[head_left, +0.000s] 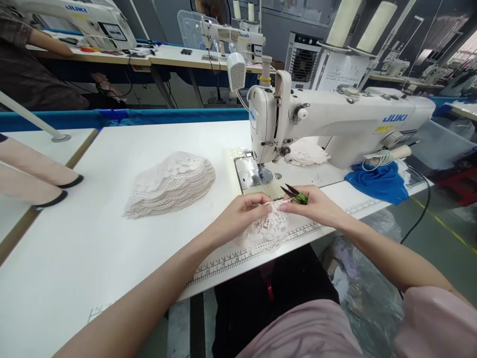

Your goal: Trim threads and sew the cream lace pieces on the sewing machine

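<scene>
A piece of white lace [269,229] is held between my two hands at the front edge of the table, over the printed ruler. My left hand [244,214] pinches its upper edge from the left. With thumb and fingers my right hand [315,205] grips the lace's other side, and thread snips [296,195] with green handles and dark blades are tucked in the same hand, blades pointing up and left. Just behind my hands stands the sewing machine [264,119], its needle area over the metal plate [251,174].
A stack of lace pieces [171,184] lies left of the machine, and more lace [307,151] rests behind the needle. Blue cloth [378,181] and a thread cone [400,152] sit at the right. Another person's arm [50,43] is at far left, near another machine [100,22].
</scene>
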`<state>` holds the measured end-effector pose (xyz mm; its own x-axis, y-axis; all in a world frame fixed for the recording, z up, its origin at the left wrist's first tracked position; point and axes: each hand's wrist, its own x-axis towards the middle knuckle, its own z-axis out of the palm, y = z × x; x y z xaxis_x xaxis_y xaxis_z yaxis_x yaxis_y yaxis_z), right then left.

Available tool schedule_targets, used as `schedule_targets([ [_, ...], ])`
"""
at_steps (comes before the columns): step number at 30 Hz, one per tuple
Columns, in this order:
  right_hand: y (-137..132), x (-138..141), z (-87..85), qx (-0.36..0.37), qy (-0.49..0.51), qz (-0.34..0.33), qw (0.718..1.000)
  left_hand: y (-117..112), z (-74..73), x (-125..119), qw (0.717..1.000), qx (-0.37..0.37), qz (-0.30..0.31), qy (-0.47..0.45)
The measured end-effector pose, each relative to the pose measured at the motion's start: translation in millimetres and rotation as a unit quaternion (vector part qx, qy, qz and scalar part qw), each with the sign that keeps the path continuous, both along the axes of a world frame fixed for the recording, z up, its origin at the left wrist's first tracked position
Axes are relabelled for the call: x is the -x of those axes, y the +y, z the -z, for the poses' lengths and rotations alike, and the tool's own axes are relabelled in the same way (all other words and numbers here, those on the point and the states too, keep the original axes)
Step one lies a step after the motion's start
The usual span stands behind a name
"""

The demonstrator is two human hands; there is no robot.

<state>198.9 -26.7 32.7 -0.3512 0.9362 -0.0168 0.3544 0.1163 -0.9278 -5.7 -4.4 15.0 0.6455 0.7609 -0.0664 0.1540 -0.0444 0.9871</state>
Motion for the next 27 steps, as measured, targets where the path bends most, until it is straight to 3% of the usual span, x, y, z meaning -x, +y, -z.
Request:
schedule_targets([
  [3,1,-4,-0.6,-0.001,-0.016,0.012,1.000,3,-0.7,2,0.999,0.036,-0.032,-0.013],
  [8,0,-6,-1.3,0.019,-0.025,0.013,0.999,3,0.3,1,0.975,0.141,-0.161,-0.065],
  [14,1,-5,2.6,0.011,-0.026,0.010,1.000,1,-5.2,2,0.988,0.143,-0.023,-0.060],
  [19,4,-8,7.7,-0.034,-0.043,0.041,0.998,0,-6.2,1,0.987,0.133,-0.048,-0.072],
  [23,-4,-4,8.3,-0.132,-0.036,0.103,0.985,0,-4.3,-1,0.988,0.117,-0.064,-0.073],
  [27,-15,9,12.9,-0.198,0.004,0.102,0.975,-1,-4.0,-3,0.988,0.113,-0.068,-0.076],
])
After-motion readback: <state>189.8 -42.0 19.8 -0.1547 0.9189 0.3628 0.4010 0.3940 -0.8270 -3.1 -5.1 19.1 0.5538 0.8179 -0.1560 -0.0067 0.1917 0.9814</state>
